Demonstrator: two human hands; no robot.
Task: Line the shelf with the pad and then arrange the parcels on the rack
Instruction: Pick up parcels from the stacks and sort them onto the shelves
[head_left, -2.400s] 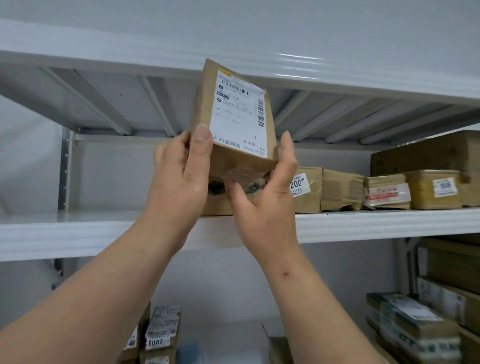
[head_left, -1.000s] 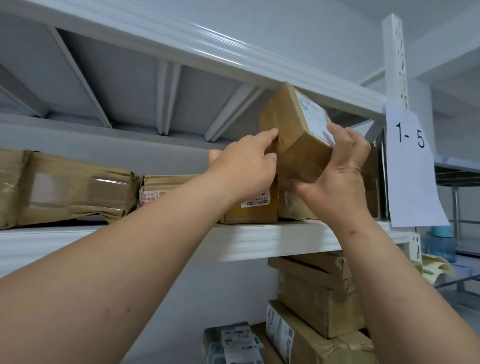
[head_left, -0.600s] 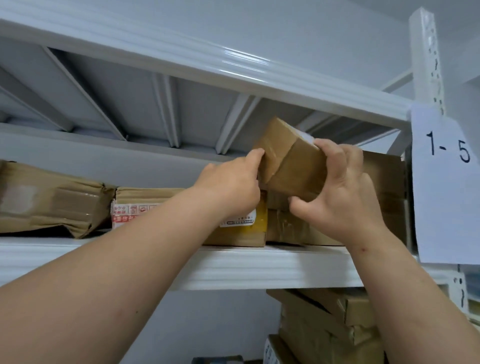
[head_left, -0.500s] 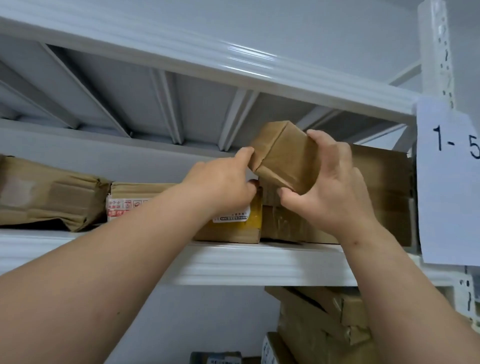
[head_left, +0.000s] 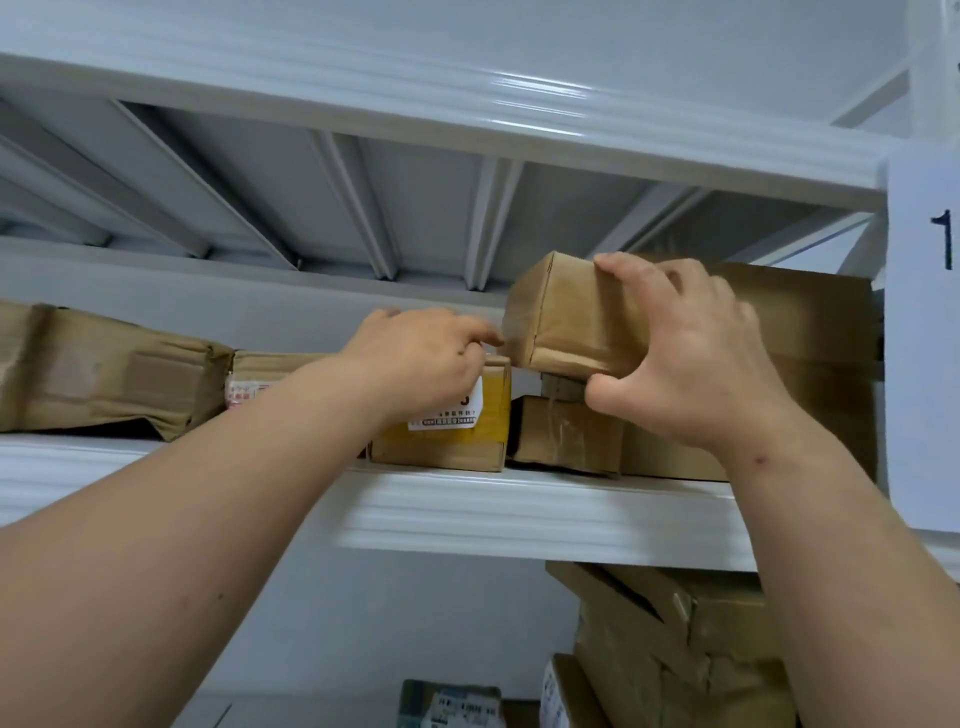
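Note:
A small brown taped parcel (head_left: 566, 322) sits tilted on top of a low brown parcel (head_left: 566, 439) at the right end of the white shelf (head_left: 519, 509). My right hand (head_left: 691, 358) grips it, fingers over its top and thumb under its near edge. My left hand (head_left: 421, 358) hovers just left of the parcel, above a yellow-taped box (head_left: 447, 439); its fingers are loosely bent and hold nothing. A large brown carton (head_left: 810, 364) stands right behind the held parcel. No pad is visible on the shelf.
More taped parcels (head_left: 104, 369) line the shelf to the left. The shelf above (head_left: 467, 104) hangs low over the parcels. A paper sign (head_left: 924, 338) hangs on the right post. Stacked cartons (head_left: 675, 649) fill the level below.
The parcel has come down onto the low parcel at the shelf's right end. My left hand has let go of it and drawn back to the left; my right hand still grips it.

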